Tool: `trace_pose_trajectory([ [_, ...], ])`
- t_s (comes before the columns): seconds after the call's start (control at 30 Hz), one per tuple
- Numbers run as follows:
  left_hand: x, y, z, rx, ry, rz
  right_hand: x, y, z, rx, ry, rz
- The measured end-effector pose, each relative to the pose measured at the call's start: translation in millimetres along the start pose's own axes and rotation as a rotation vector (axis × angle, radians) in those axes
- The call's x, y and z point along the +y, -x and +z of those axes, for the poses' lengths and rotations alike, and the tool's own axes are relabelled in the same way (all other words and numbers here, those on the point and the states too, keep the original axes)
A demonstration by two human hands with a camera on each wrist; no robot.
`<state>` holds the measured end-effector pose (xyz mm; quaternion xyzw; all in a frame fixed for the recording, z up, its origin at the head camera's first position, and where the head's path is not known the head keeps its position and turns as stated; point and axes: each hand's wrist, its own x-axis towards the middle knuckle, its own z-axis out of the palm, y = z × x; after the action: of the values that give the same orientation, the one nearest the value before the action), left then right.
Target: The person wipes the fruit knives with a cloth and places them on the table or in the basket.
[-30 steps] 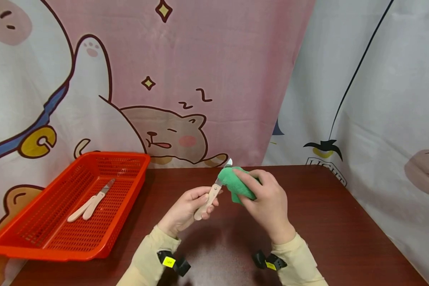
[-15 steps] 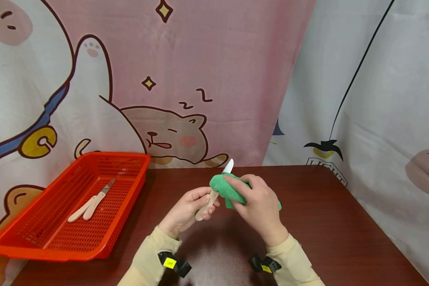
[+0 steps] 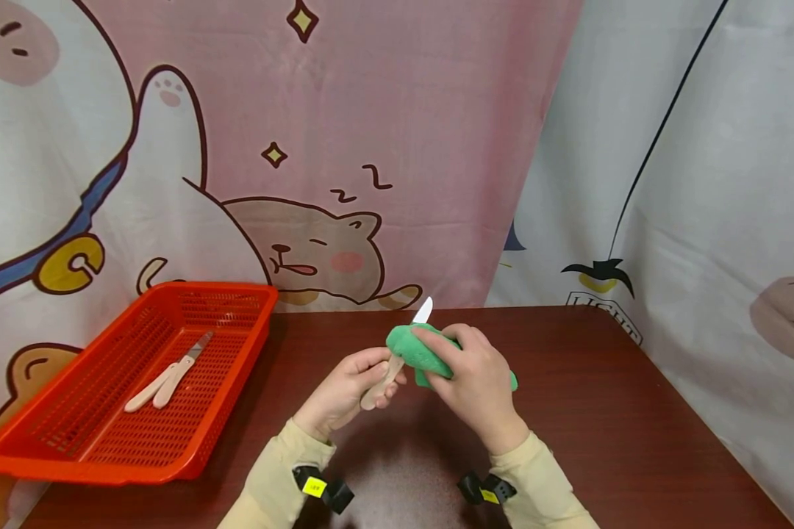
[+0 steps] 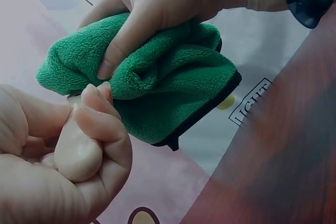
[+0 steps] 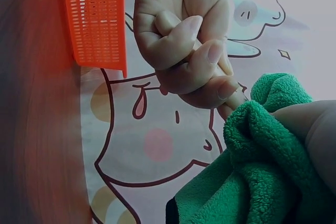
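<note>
My left hand [image 3: 351,386] grips the pale handle of a knife [image 3: 423,311], its blade pointing up and away. Folded around the lower blade is a green cloth [image 3: 415,350], pinched by my right hand [image 3: 476,382]; only the blade's rounded tip shows above it. In the left wrist view, the handle's rounded butt [image 4: 79,153] sticks out of the curled left fingers, right beside the fluffy cloth [image 4: 173,85] with its dark edging. The right wrist view has the left fingers [image 5: 194,59] wrapped on the handle, with the cloth bunched close by.
An orange plastic basket [image 3: 238,382] stands on the left of the dark brown table [image 3: 602,411]. Two knives [image 3: 172,375] with pale handles lie crossed inside it. A printed cartoon curtain [image 3: 437,147] hangs behind the table's back edge.
My right hand has slid the cloth down the blade toward the handle, moving left and slightly down, so more of the tip shows. The left hand has stayed nearly still.
</note>
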<state>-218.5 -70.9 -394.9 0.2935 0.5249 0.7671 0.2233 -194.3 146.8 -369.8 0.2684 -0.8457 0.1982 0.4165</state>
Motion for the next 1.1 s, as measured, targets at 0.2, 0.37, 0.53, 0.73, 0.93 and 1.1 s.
trace_pose_trajectory([
  [0.2, -1.5, -0.6, -1.3, -0.017, 0.007, 0.011, 1.5, 0.0, -0.7, 0.003, 0.014, 0.014],
  [0.37, -2.6, -1.0, -2.2, -0.033, -0.002, 0.017, 3.9, 0.1, -1.2, 0.013, 0.032, 0.025],
  [0.53, -3.5, -1.1, -2.5, -0.034, -0.020, 0.006, 8.5, 0.4, -1.0, 0.028, 0.053, 0.025],
  [0.73, -3.6, -1.1, -1.9, -0.034, -0.029, -0.021, 14.2, 0.1, -3.6, 0.056, 0.067, 0.040],
  [0.93, -3.0, -0.8, -0.5, -0.040, -0.016, -0.034, 20.9, -0.4, -6.7, 0.065, 0.073, 0.077],
  [1.1, -2.0, -0.6, 0.7, -0.052, -0.018, -0.036, 24.8, -1.2, -10.4, 0.062, 0.081, 0.107],
])
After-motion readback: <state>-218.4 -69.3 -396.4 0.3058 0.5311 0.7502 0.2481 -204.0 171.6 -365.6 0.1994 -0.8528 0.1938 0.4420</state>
